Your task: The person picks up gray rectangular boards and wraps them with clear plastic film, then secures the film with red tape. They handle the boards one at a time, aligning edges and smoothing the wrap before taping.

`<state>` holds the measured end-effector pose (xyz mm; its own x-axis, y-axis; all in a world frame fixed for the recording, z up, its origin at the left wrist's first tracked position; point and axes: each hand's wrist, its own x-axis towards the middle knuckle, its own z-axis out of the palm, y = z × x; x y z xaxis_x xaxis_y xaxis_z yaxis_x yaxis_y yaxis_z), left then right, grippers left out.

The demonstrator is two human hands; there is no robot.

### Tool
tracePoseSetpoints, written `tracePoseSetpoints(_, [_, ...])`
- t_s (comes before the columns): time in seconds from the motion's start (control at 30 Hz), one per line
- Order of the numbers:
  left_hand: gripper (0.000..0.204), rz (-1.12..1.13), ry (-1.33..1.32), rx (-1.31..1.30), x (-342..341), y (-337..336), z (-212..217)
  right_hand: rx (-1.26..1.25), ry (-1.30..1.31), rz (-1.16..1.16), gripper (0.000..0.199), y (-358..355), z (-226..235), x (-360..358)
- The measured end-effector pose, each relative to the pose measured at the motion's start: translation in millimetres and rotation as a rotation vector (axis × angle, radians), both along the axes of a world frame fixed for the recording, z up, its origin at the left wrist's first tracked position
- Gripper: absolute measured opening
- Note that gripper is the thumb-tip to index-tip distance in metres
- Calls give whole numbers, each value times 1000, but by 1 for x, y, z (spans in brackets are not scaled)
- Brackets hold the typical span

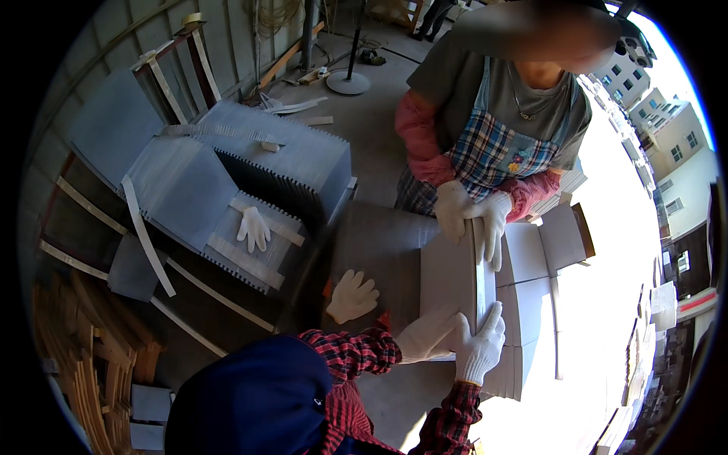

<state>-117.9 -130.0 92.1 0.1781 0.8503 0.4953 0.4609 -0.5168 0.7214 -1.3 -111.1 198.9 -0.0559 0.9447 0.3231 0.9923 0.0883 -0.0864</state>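
Grey panel (449, 277): on the dark counter (375, 246), in front of the wearer and somewhat right of centre.
Long axis: runs away from the wearer; one end points at the near hands, the other at the co-worker, with a narrow pale edge along its right side.
Left hand (428, 336): gloved, fingers against the near end; cannot tell whether it grips.
Right hand (480, 349): gloved, gripping the narrow edge between thumb and fingers.
Co-worker's hands (487, 218): gloved, on the far end.
Loose glove (353, 296): on the counter, left of the panel.
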Motion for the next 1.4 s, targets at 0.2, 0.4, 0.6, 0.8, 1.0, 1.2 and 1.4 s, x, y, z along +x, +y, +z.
tracePoseSetpoints(0.2, [44,-93,-33,-478,9,-7,-61,-272,-48,-112,93,12,15,8])
tracePoseSetpoints(0.4, [55,-210,-197,-1093,-1,0,-49,-218,-55,-46,88,24,3,38])
tracePoseSetpoints(0.6, [37,-75,-190,-1077,28,-30,-162,-189,-1,2,86,32,-2,63])
tracePoseSetpoints(0.8, [34,197,205,-600,70,-16,-244,-279,34,30,85,58,2,91])
tracePoseSetpoints(1.0, [51,658,-654,-1031,102,20,-154,-467,241,25,85,85,-9,141])
tracePoseSetpoints(1.2, [64,564,-1134,-1162,108,30,-130,-607,515,43,80,134,-52,222])
tracePoseSetpoints(1.4, [85,508,-1022,-1156,116,55,-154,-692,862,111,82,180,-118,293])
